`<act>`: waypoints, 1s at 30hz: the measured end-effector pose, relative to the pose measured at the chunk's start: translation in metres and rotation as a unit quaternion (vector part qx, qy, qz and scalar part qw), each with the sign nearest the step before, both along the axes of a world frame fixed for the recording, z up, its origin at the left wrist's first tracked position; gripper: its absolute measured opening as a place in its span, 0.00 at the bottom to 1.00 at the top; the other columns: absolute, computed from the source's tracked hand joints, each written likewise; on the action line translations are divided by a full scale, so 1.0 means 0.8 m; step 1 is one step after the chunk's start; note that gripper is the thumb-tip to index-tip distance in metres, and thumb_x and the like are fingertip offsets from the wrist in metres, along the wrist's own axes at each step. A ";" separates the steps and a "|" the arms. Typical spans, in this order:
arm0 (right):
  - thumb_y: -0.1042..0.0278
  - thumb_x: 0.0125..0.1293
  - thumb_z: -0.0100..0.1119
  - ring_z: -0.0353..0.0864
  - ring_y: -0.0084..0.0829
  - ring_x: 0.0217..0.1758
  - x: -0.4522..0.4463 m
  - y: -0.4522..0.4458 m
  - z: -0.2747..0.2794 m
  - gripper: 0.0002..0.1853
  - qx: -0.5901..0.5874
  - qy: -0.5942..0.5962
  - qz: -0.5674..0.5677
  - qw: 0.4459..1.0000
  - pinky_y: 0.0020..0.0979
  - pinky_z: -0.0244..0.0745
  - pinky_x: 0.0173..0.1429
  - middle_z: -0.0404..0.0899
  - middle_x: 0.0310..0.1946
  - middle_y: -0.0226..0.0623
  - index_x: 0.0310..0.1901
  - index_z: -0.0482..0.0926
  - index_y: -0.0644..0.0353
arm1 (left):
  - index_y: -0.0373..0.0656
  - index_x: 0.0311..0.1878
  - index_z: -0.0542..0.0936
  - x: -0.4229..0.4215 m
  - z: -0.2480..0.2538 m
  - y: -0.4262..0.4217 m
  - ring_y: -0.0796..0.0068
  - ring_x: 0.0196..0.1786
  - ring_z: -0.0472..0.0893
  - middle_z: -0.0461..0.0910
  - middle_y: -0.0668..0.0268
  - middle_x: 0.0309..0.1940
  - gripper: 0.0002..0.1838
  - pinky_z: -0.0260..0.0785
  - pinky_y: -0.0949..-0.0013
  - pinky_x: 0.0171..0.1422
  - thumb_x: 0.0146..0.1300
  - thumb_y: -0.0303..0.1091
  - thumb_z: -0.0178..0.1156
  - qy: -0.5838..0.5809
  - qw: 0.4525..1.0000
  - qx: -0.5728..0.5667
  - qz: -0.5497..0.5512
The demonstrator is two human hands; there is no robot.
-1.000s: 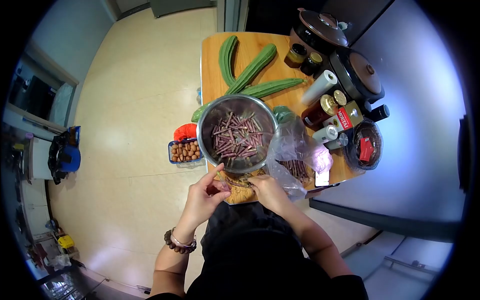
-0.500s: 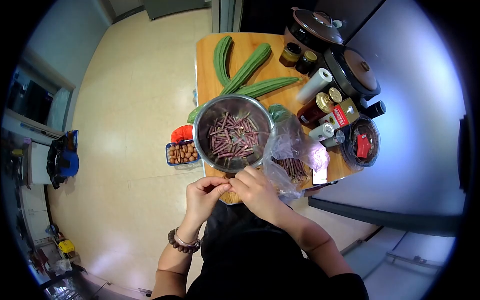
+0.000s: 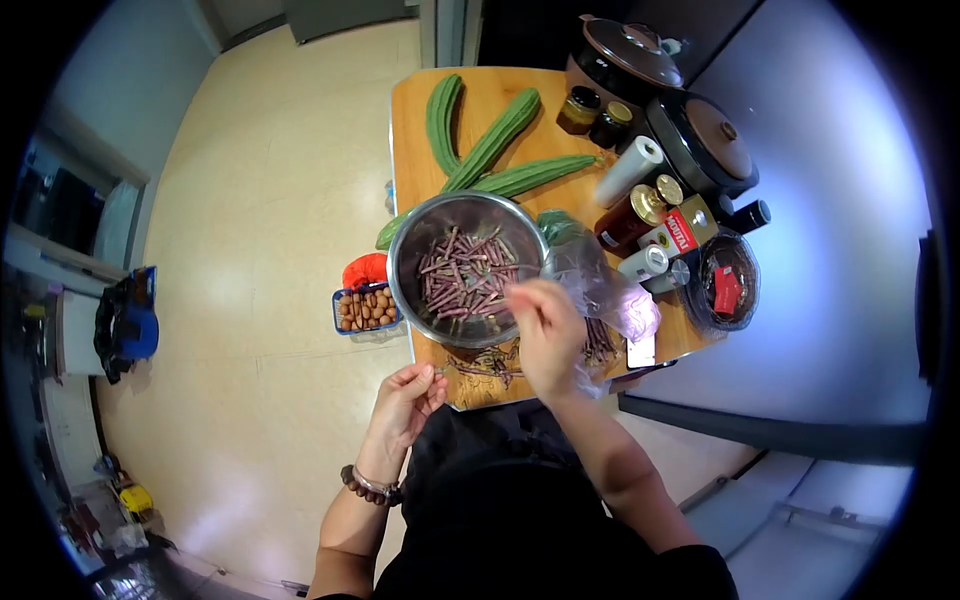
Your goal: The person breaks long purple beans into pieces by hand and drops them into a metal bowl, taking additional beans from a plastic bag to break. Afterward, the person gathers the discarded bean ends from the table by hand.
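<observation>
A steel bowl (image 3: 398, 262) holds many short pieces of purple beans (image 3: 462, 272). My right hand (image 3: 548, 340) is raised over the bowl's near right rim, fingers closed and slightly smeared; whatever they hold, if anything, does not show. My left hand (image 3: 405, 400) pinches at the table's front edge, with a small thin bean scrap (image 3: 440, 370) at its fingertips. Dark bean trimmings (image 3: 482, 365) lie on the wood between the hands and the bowl. To the right, a clear plastic bag (image 3: 585, 265) covers part of a bundle of whole purple beans (image 3: 600, 342).
Long ridged green gourds (image 3: 492, 140) lie behind the bowl on the wooden table (image 3: 415, 100). Jars (image 3: 580, 108), bottles (image 3: 628, 222), two lidded cookers (image 3: 705, 140) and a phone (image 3: 641, 350) line the right side. A blue basket of brown round items (image 3: 368, 308) is at left.
My hands have come apart from their joint pinch. The right has moved up and right to the bowl's rim; the left has dropped slightly left, uncovering the trimmings.
</observation>
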State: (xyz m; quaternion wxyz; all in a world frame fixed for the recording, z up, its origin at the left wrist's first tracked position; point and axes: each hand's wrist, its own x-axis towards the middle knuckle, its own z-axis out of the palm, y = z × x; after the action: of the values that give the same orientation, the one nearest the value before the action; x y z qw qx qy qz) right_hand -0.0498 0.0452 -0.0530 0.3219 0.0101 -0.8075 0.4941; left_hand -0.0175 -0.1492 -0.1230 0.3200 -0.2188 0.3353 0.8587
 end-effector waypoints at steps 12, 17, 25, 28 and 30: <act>0.87 0.51 0.45 0.80 0.42 0.37 0.082 0.135 -0.026 0.15 0.092 -0.292 -0.033 0.952 0.34 0.74 0.43 0.80 0.30 0.49 0.38 0.80 0.67 | 0.35 0.50 0.76 -0.011 -0.049 0.054 0.67 0.45 0.79 0.76 0.52 0.47 0.19 0.72 0.72 0.45 0.55 0.30 0.64 0.283 0.692 -0.463 -0.476; 0.84 0.53 0.43 0.75 0.50 0.49 0.064 0.217 -0.109 0.24 0.170 -0.379 0.034 0.909 0.37 0.68 0.56 0.76 0.43 0.54 0.53 0.73 0.64 | 0.39 0.42 0.81 0.003 0.057 0.119 0.55 0.52 0.72 0.64 0.45 0.57 0.16 0.69 0.66 0.49 0.49 0.33 0.68 0.576 0.600 -0.535 -0.149; 0.82 0.52 0.47 0.77 0.45 0.46 0.020 0.271 -0.070 0.18 0.167 -0.153 -0.078 0.971 0.35 0.69 0.56 0.78 0.40 0.51 0.47 0.76 0.63 | 0.39 0.58 0.70 -0.013 0.041 0.205 0.57 0.54 0.71 0.57 0.49 0.63 0.32 0.70 0.66 0.49 0.44 0.20 0.63 0.541 0.639 -0.528 -0.142; 0.79 0.51 0.51 0.80 0.43 0.36 0.035 0.269 -0.075 0.08 0.125 -0.319 -0.055 0.938 0.35 0.73 0.47 0.80 0.27 0.48 0.29 0.81 0.66 | 0.34 0.60 0.67 -0.016 0.049 0.212 0.64 0.51 0.73 0.58 0.55 0.63 0.34 0.72 0.74 0.42 0.43 0.11 0.55 0.511 0.679 -0.509 -0.137; 0.82 0.50 0.46 0.81 0.45 0.36 0.042 0.282 -0.129 0.12 0.139 -0.344 0.008 0.929 0.40 0.74 0.43 0.79 0.27 0.51 0.32 0.80 0.66 | 0.35 0.61 0.66 -0.017 0.052 0.214 0.67 0.46 0.74 0.59 0.55 0.62 0.35 0.72 0.75 0.38 0.43 0.11 0.55 0.505 0.690 -0.501 -0.132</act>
State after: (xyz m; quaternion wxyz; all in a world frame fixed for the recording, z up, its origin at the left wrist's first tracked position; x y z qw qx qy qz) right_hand -0.0165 0.2710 -0.1565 0.0163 -0.1096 -0.9292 0.3526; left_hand -0.0307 0.0221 -0.0816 0.0556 0.1669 0.8519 0.4932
